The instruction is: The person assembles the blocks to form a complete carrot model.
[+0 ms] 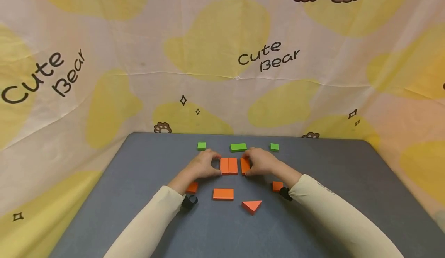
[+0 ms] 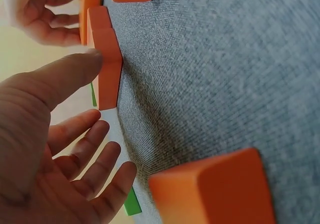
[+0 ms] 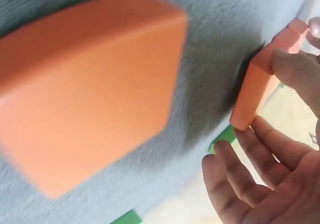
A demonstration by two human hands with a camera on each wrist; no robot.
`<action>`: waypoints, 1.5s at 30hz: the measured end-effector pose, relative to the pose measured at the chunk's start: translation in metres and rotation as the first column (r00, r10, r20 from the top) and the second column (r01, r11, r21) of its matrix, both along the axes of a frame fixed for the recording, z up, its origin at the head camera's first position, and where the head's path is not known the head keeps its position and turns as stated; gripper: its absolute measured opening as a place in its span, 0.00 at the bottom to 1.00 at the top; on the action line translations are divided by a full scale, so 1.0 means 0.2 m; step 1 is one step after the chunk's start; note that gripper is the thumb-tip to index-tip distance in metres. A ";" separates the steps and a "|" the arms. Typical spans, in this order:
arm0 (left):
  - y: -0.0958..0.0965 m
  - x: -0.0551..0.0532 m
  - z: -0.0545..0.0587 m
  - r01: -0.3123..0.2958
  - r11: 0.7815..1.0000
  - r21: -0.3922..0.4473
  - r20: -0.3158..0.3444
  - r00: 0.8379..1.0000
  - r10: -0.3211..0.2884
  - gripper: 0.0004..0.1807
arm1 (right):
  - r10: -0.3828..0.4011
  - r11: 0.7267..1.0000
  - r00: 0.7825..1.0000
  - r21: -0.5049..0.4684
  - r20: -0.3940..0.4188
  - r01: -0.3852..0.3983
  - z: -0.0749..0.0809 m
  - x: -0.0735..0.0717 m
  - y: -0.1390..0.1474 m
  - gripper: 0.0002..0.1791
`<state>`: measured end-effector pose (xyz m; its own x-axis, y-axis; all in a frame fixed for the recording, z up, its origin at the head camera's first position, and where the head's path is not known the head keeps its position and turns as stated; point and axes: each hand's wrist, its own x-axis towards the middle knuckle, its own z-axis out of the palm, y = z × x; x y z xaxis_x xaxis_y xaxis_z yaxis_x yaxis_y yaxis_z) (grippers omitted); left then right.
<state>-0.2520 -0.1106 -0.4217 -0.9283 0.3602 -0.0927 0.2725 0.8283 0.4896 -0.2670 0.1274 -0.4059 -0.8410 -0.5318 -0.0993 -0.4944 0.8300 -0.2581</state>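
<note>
Two orange rectangular blocks lie side by side at the middle of the table. At their left edge is my left hand, thumb and index finger spread near the corners. In the left wrist view its thumb overlaps the nearer block, and the other fingers are loosely bent. My right hand pinches a third orange rectangular block by its ends, a small gap to the right of the pair. The right wrist view has the thumb on this block's near end and fingertips at its far end.
Behind the hands lie a green rectangular block and two small green blocks. Nearer are an orange rectangular block, an orange triangular block and orange blocks under the left and right wrists. A patterned cloth hangs behind.
</note>
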 end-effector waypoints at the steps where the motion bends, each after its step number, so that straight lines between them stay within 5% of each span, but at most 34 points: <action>1: 0.00 0.00 0.00 0.000 1.000 -0.001 0.001 1.000 0.000 0.29 | -0.006 1.000 1.000 0.003 0.002 0.006 0.00 0.00 -0.01 0.28; 25: 0.01 0.00 0.00 -0.018 1.000 0.015 0.014 1.000 0.018 0.28 | -0.004 1.000 0.999 0.003 0.045 0.004 0.00 -0.03 -0.06 0.29; 38: 0.01 -0.02 0.00 -0.039 0.999 0.027 0.048 0.998 0.037 0.29 | -0.013 0.985 0.997 -0.173 0.078 0.026 0.03 -0.28 -0.03 0.22; 45: 0.01 -0.02 -0.01 -0.044 0.998 0.038 0.050 0.998 0.042 0.29 | 0.023 0.991 0.999 -0.133 0.031 -0.018 -0.02 -0.35 -0.04 0.19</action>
